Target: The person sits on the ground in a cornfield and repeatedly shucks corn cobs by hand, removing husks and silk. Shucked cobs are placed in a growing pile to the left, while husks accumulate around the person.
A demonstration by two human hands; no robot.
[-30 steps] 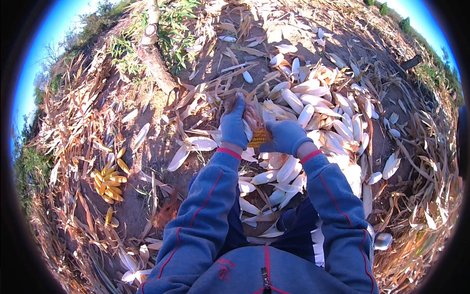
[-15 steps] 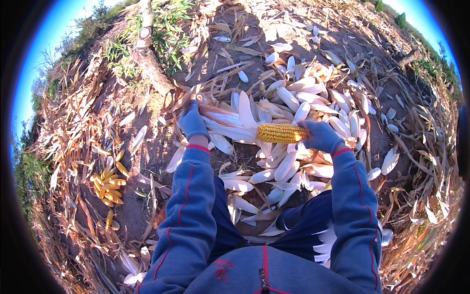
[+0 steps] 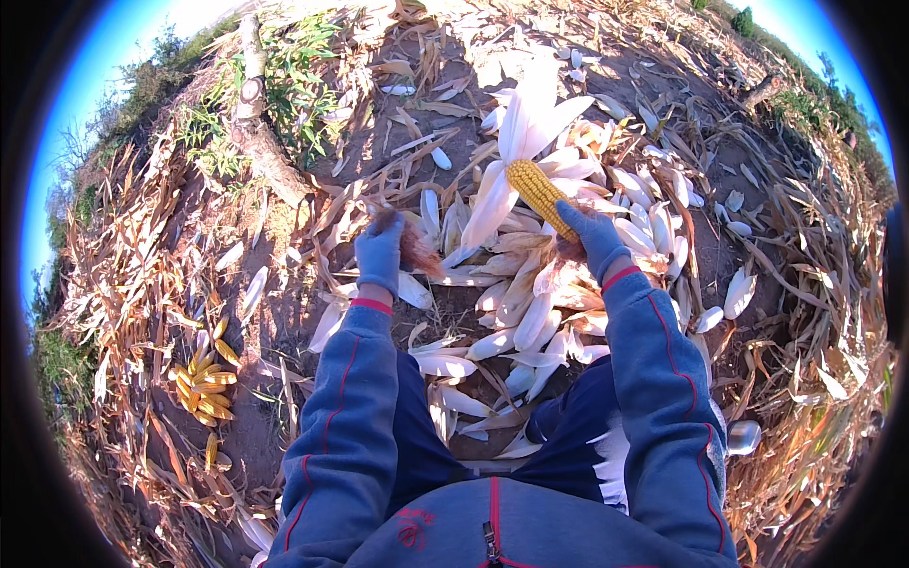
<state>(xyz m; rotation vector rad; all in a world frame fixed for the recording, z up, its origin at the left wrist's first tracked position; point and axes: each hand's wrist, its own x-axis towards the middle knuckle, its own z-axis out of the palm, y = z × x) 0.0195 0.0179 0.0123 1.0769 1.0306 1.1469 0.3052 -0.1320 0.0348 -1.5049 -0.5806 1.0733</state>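
In my gloved right hand (image 3: 592, 237) is an ear of corn (image 3: 538, 192), gripped near its lower end. Its yellow kernels are bare, and pale husk leaves (image 3: 530, 133) flare out from the far end. My gloved left hand (image 3: 379, 254), apart from the ear, is closed on a tuft of reddish-brown corn silk (image 3: 418, 248) that sticks out beside the fingers. Below both hands spreads a heap of unshelled, husk-covered ears and loose husks (image 3: 530, 317).
Several bare yellow ears (image 3: 204, 383) lie in a small pile on the ground to the left. A cut tree trunk (image 3: 270, 156) with green leaves beside it stands at the far left. Dry stalks (image 3: 142, 246) cover the ground at both sides.
The ear swung from level between both hands to pointing away, in my right hand alone. My left hand came off the husk, keeping silk; the husk leaves now spread wide.
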